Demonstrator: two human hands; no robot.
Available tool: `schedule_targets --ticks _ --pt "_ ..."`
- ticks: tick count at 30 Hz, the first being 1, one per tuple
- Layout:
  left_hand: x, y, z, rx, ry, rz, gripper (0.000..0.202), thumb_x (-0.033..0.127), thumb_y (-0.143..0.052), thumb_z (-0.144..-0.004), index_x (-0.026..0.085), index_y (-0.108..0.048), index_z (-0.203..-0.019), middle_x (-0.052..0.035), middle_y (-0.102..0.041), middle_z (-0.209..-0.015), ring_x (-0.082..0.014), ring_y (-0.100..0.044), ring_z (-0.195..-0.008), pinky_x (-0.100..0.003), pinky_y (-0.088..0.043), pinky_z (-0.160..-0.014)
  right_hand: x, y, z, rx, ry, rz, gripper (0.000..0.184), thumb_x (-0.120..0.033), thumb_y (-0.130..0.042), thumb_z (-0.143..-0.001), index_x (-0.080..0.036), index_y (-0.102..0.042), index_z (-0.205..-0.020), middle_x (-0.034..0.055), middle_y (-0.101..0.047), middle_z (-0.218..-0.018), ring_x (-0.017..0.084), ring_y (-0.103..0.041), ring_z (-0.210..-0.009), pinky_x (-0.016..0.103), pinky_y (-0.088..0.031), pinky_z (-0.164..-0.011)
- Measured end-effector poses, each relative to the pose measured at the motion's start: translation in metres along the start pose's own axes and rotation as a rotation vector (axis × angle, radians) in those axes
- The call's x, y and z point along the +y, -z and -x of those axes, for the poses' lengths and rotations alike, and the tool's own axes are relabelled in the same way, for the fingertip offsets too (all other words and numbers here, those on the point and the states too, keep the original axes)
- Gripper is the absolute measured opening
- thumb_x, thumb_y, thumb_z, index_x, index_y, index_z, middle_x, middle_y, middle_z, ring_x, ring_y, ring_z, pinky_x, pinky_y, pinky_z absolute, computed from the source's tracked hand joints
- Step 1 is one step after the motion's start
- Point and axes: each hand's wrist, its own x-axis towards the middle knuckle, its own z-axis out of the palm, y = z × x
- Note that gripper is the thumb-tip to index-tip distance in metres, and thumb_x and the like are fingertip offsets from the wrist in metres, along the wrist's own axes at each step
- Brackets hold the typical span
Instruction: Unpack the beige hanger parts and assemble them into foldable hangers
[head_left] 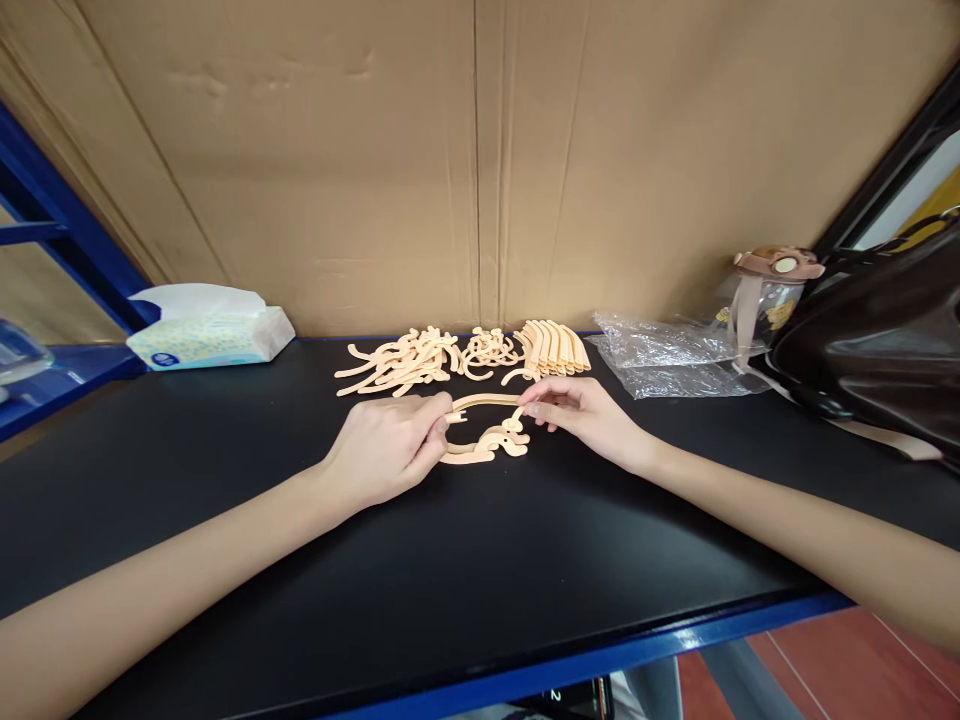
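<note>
Over the black tabletop (480, 570), your left hand (390, 440) grasps a beige plastic piece (457, 417), hiding all but its tip, and your right hand (574, 408) pinches the right end of the curved strip (487, 399) between them. Beyond, beige parts (411, 360) overlap in heaps between a tissue pack (210, 338) and clear plastic bags (660, 350); a dark bag (870, 330) is cut off at the right.

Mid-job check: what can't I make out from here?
In the head view:
Held beige pieces: left ends hidden behind the left hand.
Left heap: parts overlap, hiding one another, so uncountable.
Dark bag: cut off by the right edge.
Tissue pack: print too small to read.
</note>
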Motion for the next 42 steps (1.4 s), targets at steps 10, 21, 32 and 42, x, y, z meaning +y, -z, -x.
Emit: schedule_targets --ticks 10,21,32,42 --pt "0.0001 -0.0049 -0.0046 -0.033 -0.142 0.067 0.025 0.023 -0.033 -0.097 0.014 -0.057 -0.099 -0.0041 -0.061 -0.081 -0.0172 -0.053 -0.075 -0.028 -0.040 -0.065 -0.0049 -0.0013 -0.0001 0.028 -0.108 -0.169 0.018 -0.032 -0.075 -0.069 -0.018 -0.068 -0.079 -0.0001 -0.064 -0.074 0.010 -0.055 -0.068 0.024 -0.045 -0.059" --pt "-0.0005 -0.0051 -0.0050 0.048 -0.298 0.039 0.027 0.025 -0.035 -0.099 0.015 -0.060 -0.099 -0.0042 -0.067 -0.089 -0.0174 -0.055 -0.084 -0.031 -0.036 -0.075 -0.0005 0.0002 0.0005 -0.013 -0.095 -0.242 0.022 -0.035 -0.075 -0.070 -0.024 -0.074 -0.089 0.0016 -0.070 -0.087 0.012 -0.059 -0.075 0.026 -0.046 -0.063" --pt "-0.0007 -0.0064 -0.0067 0.066 -0.308 0.034 0.025 0.026 -0.039 -0.098 0.017 -0.060 -0.106 -0.0023 -0.069 -0.089 -0.0167 -0.056 -0.083 -0.031 -0.034 -0.074 -0.0001 -0.0014 -0.0003 -0.039 -0.108 -0.224 0.019 -0.035 -0.075 -0.070 -0.024 -0.075 -0.086 0.0003 -0.070 -0.079 0.010 -0.057 -0.068 0.025 -0.046 -0.062" --pt "0.0060 -0.0028 -0.0067 0.030 -0.372 0.033 0.029 0.027 -0.035 -0.099 0.015 -0.061 -0.105 -0.0042 -0.067 -0.083 -0.0156 -0.054 -0.076 -0.029 -0.037 -0.070 -0.0012 -0.0036 -0.0022 -0.063 -0.090 -0.146 0.019 -0.035 -0.073 -0.070 -0.024 -0.075 -0.085 0.0012 -0.072 -0.085 0.014 -0.061 -0.077 0.030 -0.047 -0.069"
